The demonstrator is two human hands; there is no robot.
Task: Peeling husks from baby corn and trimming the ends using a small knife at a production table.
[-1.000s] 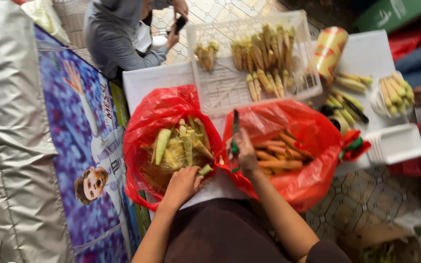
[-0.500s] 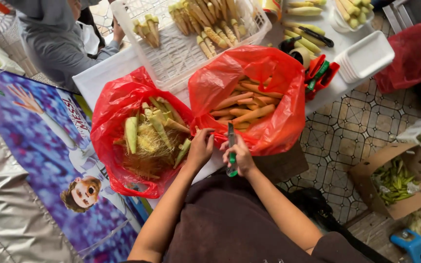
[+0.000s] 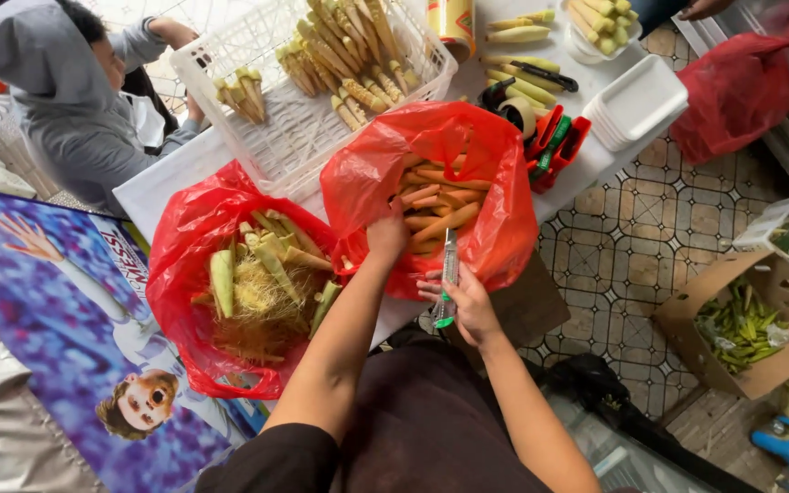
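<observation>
The left hand [image 3: 387, 236] reaches into the red plastic bag of unpeeled baby corn [image 3: 431, 196], fingers hidden inside. Just below that bag, the right hand [image 3: 468, 306] grips a green-handled knife [image 3: 447, 278]. Left of it, a second red bag of husks [image 3: 248, 283] is well filled; above it, peeled cobs part-fill the white basket [image 3: 312, 100], so plenty seems left.

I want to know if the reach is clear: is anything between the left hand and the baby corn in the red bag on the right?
Nothing visible. The left hand is already inside the open red bag, at the baby corn. The right hand holds a knife at the bag's near edge, beside the reach.
</observation>
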